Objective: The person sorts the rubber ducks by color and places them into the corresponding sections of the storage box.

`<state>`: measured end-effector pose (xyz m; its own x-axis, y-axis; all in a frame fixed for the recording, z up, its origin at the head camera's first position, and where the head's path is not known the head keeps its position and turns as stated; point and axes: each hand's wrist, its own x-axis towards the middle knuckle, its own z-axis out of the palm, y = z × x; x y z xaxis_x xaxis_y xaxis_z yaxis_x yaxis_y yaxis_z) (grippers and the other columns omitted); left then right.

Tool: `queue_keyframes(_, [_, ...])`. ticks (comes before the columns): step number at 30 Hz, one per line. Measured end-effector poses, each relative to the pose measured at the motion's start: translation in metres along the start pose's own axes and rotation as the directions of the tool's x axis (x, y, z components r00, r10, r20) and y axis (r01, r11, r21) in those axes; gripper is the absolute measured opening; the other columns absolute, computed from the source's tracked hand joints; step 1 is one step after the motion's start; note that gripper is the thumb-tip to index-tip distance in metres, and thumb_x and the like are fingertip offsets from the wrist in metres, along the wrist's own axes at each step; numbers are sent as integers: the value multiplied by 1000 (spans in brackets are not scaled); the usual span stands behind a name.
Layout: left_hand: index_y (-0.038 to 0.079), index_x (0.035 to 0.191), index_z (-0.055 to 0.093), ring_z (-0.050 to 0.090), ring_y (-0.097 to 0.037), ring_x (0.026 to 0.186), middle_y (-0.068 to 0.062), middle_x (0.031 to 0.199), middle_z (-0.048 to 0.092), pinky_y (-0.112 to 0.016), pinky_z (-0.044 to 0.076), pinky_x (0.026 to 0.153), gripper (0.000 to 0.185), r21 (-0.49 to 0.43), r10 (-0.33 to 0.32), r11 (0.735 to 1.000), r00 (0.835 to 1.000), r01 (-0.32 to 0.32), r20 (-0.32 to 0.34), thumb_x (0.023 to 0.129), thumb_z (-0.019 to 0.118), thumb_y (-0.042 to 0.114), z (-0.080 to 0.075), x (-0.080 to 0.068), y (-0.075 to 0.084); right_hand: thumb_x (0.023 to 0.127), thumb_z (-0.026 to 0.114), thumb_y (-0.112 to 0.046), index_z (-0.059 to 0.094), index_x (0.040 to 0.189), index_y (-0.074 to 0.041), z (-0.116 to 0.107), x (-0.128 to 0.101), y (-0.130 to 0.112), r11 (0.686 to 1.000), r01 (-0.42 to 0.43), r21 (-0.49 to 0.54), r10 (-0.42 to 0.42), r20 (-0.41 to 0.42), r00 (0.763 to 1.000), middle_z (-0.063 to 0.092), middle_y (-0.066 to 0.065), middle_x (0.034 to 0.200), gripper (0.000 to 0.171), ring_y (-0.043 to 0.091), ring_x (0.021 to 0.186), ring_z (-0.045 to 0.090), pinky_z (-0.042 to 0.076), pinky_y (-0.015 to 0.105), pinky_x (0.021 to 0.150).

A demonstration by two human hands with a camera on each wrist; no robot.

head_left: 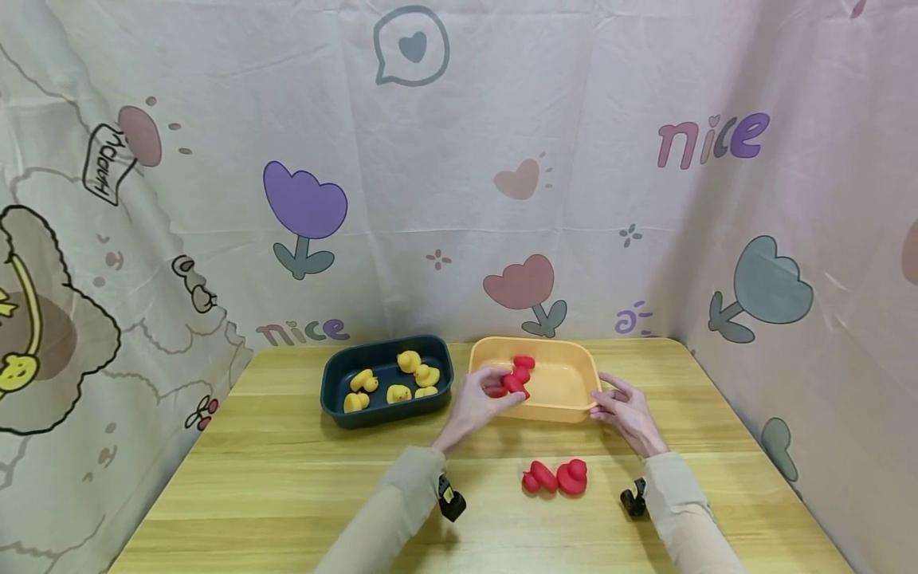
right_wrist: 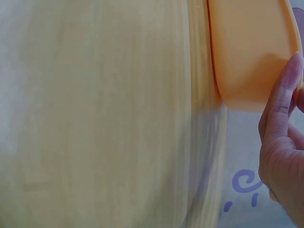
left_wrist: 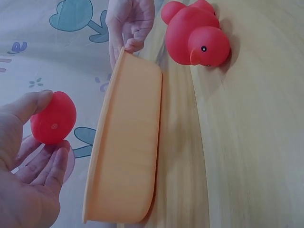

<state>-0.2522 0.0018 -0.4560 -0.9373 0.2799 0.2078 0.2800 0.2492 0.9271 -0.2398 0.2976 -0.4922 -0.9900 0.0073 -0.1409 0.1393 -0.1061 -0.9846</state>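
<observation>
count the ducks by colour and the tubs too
yellow ducks: 5, all in the dark tub
red ducks: 4, with one in the left hand, one in the orange tub, two on the table
tubs: 2
total: 11

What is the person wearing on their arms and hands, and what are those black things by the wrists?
Both arms are covered to the wrist by long beige sleeves, the left sleeve and the right sleeve. The left hand and right hand are bare: no gloves or rings show. A small black device sits under the left wrist, another under the right.
</observation>
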Motion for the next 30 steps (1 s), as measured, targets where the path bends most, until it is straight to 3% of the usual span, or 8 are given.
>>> queue_keyframes(7, [11, 117, 72, 71, -21, 98, -8, 112, 74, -34, 62, 93, 42, 8, -27, 1000, 999, 28, -35, 81, 86, 26, 10, 11, -8, 99, 57, 1, 20, 158, 3, -1, -1, -1, 1000, -5, -12, 5, -1, 1000, 66, 0, 90, 69, 8, 69, 69, 63, 20, 70])
queue_keyframes(18, [6, 118, 72, 69, -36, 101, -13, 113, 72, -43, 62, 92, 42, 63, -30, 997, 997, 35, -71, 81, 85, 21, 20, 18, -12, 99, 56, 1, 18, 158, 4, 0, -2, -1, 1000, 9, -5, -9, 20, 1000, 67, 0, 91, 70, 7, 70, 69, 62, 20, 71])
queue_keyframes(30, [4, 122, 69, 70, -35, 105, -15, 117, 73, -43, 61, 94, 45, 150, -30, 988, 997, 40, -69, 84, 84, 23, 25, 23, -17, 99, 56, 1, 18, 158, 3, 1, -2, -2, 1000, 5, 5, -5, 19, 1000, 67, 0, 90, 71, 8, 70, 69, 63, 20, 71])
